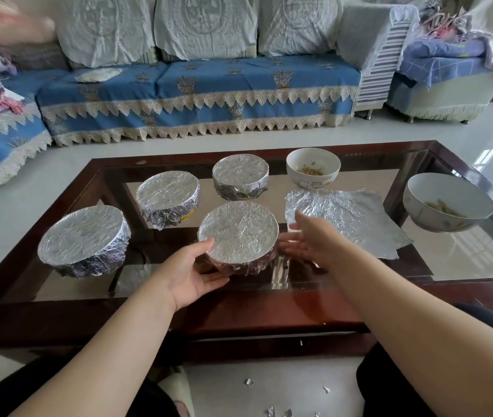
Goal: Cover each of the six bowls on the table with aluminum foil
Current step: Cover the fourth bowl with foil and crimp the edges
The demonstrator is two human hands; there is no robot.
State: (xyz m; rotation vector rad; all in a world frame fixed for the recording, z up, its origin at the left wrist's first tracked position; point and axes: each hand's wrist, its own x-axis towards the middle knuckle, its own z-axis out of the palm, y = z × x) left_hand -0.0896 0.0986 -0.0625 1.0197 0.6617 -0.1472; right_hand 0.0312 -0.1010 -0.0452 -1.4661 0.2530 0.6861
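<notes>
left hand (192,270) cups near covered bowl (238,233) to steady it; right hand (308,240) released beside it, by foil sheet (341,216) laid ready on bench (269,308) for two uncovered bowls (313,168).

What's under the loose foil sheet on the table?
The foil sheet lies flat on the glass table, between the two open bowls. The right hand rests at its near-left corner. Whatever sits directly beneath the sheet is hidden, though nothing bulges through it.

Blue lace-trimmed sofa (197,94) (white cushions (206,24) behind); foil scraps (278,412) on floor (269,386).
</notes>
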